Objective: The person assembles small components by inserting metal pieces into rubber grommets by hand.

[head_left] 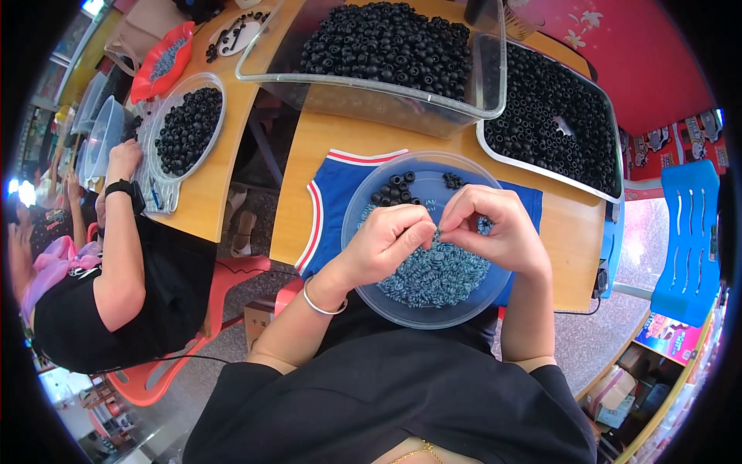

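Both of my hands meet over a round, clear plastic tub (357, 290) standing on a blue jersey (335, 172) with white and red trim. My left hand (393, 241), a bangle on its wrist, is closed with thumb against curled fingers. Thumb and fingertips of my right hand (495, 230) pinch together right beside it. Whatever lies between the fingertips is too small and covered to name. Beneath them the tub holds a heap of small blue-grey, coil-like pieces (433, 278). A few round black hollow parts (396, 189) and a small black cluster (453, 181) lie at its far side.
Beyond the tub stands a large clear bin (371, 91) heaped with black parts. A white-rimmed tray (545, 182) of similar parts is at the right. At the left table, a co-worker's hand (124, 158) is near a bowl (220, 127) of black parts and a red dish (137, 91).
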Motion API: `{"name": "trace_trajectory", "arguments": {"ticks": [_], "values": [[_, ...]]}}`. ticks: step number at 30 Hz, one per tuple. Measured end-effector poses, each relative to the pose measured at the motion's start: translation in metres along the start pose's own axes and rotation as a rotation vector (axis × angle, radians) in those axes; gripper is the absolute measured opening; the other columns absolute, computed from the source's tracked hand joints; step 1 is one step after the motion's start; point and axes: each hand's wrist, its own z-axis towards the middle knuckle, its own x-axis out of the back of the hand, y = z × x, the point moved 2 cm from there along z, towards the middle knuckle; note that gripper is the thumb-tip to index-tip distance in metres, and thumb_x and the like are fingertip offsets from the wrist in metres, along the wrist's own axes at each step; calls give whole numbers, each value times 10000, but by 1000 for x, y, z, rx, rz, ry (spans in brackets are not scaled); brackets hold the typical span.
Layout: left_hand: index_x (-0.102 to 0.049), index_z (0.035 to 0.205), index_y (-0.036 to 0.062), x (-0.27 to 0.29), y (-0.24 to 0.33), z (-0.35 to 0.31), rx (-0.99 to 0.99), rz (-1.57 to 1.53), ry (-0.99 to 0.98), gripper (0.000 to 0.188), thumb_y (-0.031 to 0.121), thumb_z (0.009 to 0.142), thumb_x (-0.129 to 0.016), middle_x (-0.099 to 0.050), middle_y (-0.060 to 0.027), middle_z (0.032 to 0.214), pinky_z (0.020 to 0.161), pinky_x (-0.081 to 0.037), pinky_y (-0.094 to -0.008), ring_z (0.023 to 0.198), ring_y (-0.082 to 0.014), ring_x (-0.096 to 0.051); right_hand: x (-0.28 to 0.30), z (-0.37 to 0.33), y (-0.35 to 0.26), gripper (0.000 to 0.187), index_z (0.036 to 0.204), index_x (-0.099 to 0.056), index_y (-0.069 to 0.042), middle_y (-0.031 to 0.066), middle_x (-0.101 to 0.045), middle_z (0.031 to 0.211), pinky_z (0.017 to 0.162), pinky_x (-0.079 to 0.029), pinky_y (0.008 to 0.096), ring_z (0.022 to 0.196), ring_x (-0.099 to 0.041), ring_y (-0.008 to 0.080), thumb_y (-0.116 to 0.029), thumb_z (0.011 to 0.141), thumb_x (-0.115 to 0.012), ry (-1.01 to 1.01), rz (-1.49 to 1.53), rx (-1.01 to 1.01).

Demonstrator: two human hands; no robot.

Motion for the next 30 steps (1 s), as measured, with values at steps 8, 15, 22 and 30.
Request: {"name": "trace_trajectory", "arguments": {"ticks": [8, 15, 22, 30], "values": [[-607, 838, -3, 6, 9, 2, 199, 304, -123, 195, 167, 917, -553, -553, -97, 735, 598, -426, -307, 626, -201, -531, 6, -2, -2, 119, 801, -609, -31, 18, -589, 736, 533, -446, 216, 606, -572, 84, 24, 728, -684, 167, -55, -60], [-568, 1096, -37, 7, 11, 1, 135, 139, -26, 233, 102, 909, -560, -552, -94, 891, 695, -456, -281, 773, -180, -587, 5, -3, -5, 131, 835, -630, -19, 22, -606, 772, 548, -449, 209, 630, -577, 79, 32, 731, -692, 179, -70, -44], [-576, 1043, -6, 5, 7, -2, 193, -371, 97, 219, -38, 841, -653, -613, -51, 961, 809, -501, -225, 889, -90, -609, -1, -3, -11, 145, 825, -655, -25, 24, -619, 774, 544, -437, 209, 636, -569, 78, 37, 714, -725, 171, -123, -11], [-625, 1081, -39, 2, 5, -1, 112, -455, 91, 234, -72, 849, -619, -620, -81, 1025, 829, -525, -250, 951, -134, -630, -3, -2, -14, 165, 800, -671, -34, 30, -620, 766, 522, -417, 217, 616, -552, 92, 19, 677, -768, 167, -163, 67]]}}
